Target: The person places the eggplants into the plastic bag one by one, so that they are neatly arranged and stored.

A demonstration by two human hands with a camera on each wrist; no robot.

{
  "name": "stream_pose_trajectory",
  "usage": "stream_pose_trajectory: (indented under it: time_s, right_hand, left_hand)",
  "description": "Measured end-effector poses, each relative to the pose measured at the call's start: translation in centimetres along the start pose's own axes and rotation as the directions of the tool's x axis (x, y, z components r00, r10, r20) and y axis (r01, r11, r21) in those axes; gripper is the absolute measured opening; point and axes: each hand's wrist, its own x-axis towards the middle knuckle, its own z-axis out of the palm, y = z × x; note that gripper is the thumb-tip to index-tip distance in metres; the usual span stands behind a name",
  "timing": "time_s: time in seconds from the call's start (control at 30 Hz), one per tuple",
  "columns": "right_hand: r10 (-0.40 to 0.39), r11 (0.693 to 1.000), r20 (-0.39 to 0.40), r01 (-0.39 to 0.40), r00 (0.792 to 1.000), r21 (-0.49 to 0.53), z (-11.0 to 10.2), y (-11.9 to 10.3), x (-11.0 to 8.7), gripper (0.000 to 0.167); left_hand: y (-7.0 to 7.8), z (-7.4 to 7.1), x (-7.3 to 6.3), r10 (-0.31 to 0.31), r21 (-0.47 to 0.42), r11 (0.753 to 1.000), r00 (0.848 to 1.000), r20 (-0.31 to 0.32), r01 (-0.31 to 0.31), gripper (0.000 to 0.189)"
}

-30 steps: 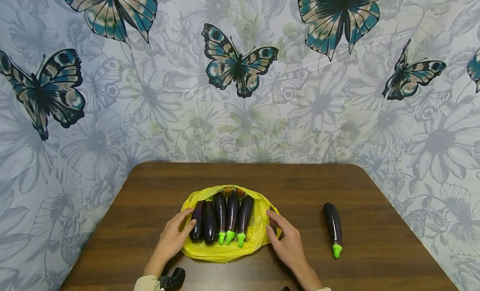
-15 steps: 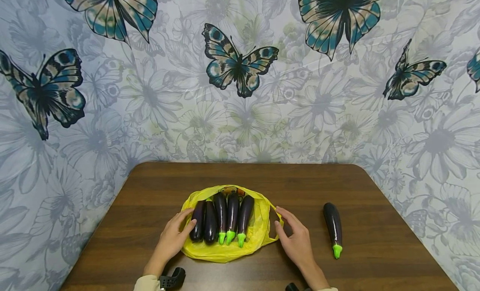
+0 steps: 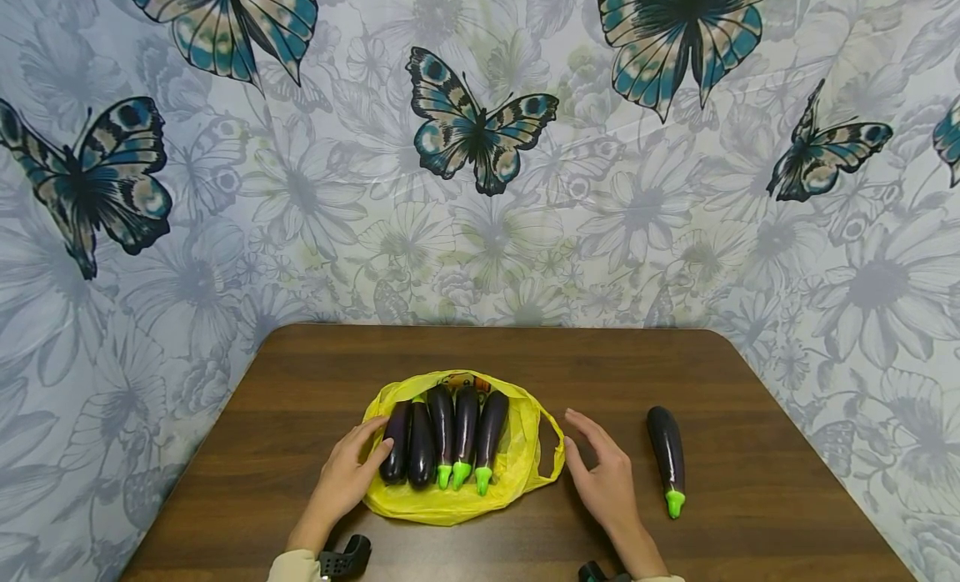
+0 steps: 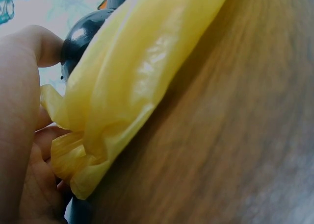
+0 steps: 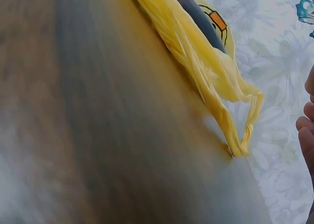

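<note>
Several dark, glossy eggplants [image 3: 444,436] lie side by side in an opened yellow plastic bag [image 3: 431,507] on the table. Three show green stem ends toward the person. My left hand [image 3: 345,474] rests at the bag's left side, its thumb touching the leftmost eggplant [image 3: 395,453]. In the left wrist view that thumb meets the eggplant [image 4: 81,40], and the other fingers lie partly hidden behind the crumpled bag [image 4: 127,77]. My right hand [image 3: 603,478] is just right of the bag's handle loop [image 3: 558,457], fingers apart, holding nothing. In the right wrist view its fingers [image 5: 308,128] stand clear of the bag.
A single eggplant [image 3: 666,457] lies on the brown wooden table [image 3: 315,382], right of the right hand, green stem toward the person. A cloth wall with butterflies [image 3: 480,140] stands behind the table's far edge. Black straps [image 3: 345,557] sit at the wrists.
My right hand has let go of the bag's right handle and moved right, away from it. The handle loop now stands spread. The left hand and the eggplants have not moved.
</note>
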Motion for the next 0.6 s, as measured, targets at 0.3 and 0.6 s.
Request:
stream_pose_trajectory:
  time_s: [0.3,0.6]
  right_hand:
    - [-0.028,1.000,-0.074,0.026,0.997,-0.017,-0.7,0.8,0.4,0.041]
    - [-0.063,0.998,-0.121,0.060,0.991,-0.034,-1.5,1.7,0.5,0.042]
  left_hand:
    - [-0.1,0.1,0.1,0.009,0.006,1.000,1.000,-0.007,-0.009,0.052]
    - [-0.2,0.2,0.2,-0.010,0.004,1.000,1.000,0.005,0.010,0.054]
